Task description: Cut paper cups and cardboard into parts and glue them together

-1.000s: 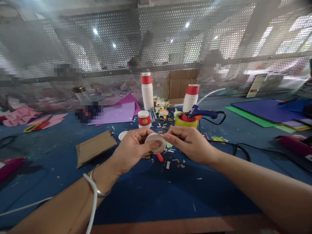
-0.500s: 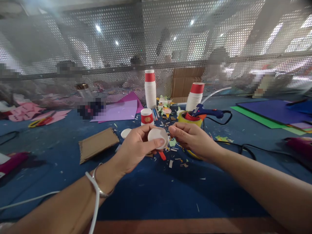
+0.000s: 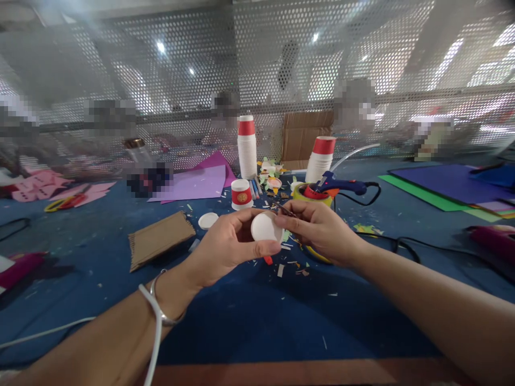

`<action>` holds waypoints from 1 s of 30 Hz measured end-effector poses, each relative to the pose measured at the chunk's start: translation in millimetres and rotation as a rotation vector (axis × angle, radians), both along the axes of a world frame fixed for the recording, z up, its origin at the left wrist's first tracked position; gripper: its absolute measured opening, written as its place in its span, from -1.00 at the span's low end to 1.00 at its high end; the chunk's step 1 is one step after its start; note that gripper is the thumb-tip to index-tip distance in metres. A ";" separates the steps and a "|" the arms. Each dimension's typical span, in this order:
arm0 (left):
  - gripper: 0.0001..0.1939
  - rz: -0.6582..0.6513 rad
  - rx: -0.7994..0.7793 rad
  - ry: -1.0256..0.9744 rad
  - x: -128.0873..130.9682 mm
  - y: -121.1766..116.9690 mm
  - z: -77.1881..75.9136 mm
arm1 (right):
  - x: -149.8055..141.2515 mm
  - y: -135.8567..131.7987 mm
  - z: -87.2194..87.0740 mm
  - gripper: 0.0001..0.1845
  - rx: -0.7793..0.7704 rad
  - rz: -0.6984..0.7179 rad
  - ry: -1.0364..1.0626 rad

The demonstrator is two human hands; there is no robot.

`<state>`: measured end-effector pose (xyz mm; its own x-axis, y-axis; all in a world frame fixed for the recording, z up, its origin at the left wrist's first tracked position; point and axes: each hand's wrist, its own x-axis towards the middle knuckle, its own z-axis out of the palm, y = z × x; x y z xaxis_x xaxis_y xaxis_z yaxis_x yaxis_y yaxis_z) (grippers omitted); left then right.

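Observation:
My left hand (image 3: 237,246) grips a small white paper disc (image 3: 265,228) with a raised rim, its thumb across the lower edge. At the disc's right side, my right hand (image 3: 317,228) is closed on a thin dark brown piece (image 3: 285,209); what it is cannot be made out. The right fingertips touch or nearly touch the disc's rim. Behind the hands stands a short red and white paper cup (image 3: 241,195), upside down or upright I cannot tell. Left of it lies another white disc (image 3: 208,220).
A glue gun (image 3: 341,185) rests on a yellow tape roll (image 3: 301,193). Cup stacks (image 3: 247,150) (image 3: 321,161) stand behind. Corrugated cardboard (image 3: 161,238), purple paper (image 3: 197,182), scissors (image 3: 66,202) and paper scraps (image 3: 280,270) lie on the blue table. A black cable (image 3: 402,241) runs right.
The white disc has shifted slightly right and turned to face me more squarely. My right hand has come closer to it, and the dark piece in its fingers now shows.

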<state>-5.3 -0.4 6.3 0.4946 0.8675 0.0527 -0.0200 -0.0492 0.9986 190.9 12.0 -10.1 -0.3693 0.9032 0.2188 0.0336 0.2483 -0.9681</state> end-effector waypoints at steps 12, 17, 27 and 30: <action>-0.30 -0.023 0.160 0.032 -7.6 9.5 -7.5 | 1.8 1.6 3.1 -0.61 0.021 -0.060 -0.041; -0.45 0.018 0.250 0.106 -6.9 8.2 -7.0 | 0.9 2.7 2.1 -0.60 0.017 -0.072 -0.033; -0.73 0.353 0.534 0.653 -48.8 41.5 15.2 | 5.9 7.9 -2.5 -0.60 0.023 -0.117 -0.133; -0.72 0.345 0.588 1.024 -63.1 49.1 12.9 | 7.4 8.8 -4.1 -0.66 -0.019 -0.030 -0.277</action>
